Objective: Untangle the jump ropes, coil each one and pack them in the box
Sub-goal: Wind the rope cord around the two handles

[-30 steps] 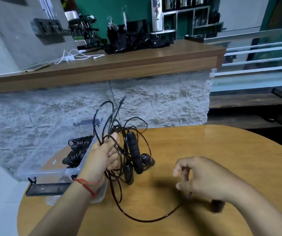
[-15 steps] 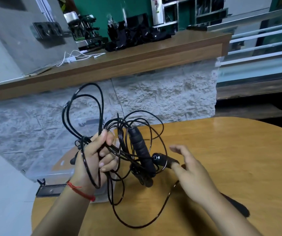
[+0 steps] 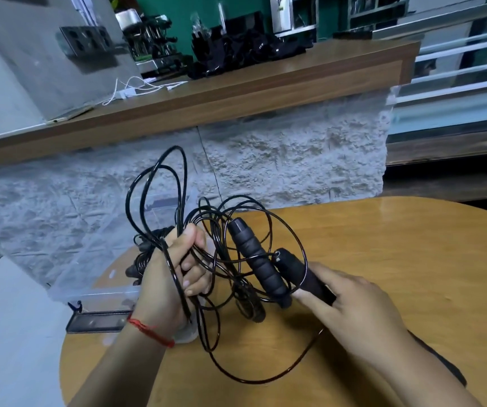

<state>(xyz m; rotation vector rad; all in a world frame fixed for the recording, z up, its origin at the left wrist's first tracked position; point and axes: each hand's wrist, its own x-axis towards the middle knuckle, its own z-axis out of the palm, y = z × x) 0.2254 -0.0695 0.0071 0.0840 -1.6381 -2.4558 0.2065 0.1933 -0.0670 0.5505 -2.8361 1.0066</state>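
The tangled jump ropes (image 3: 245, 298) could cinch into a knot if the right handle (image 3: 298, 271) is tugged out hard - cord crosses over it. Left hand (image 3: 174, 268) fingers are clenched round a bunch of loops; right hand (image 3: 362, 312) fingers pinch that handle's near end. 1 loop trails on the table (image 3: 397, 254) - the clear box (image 3: 104, 295) sits left.

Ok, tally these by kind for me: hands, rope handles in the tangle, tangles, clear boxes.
Hands: 2, left hand, right hand
Rope handles: 3
Tangle: 1
Clear box: 1
Total: 7
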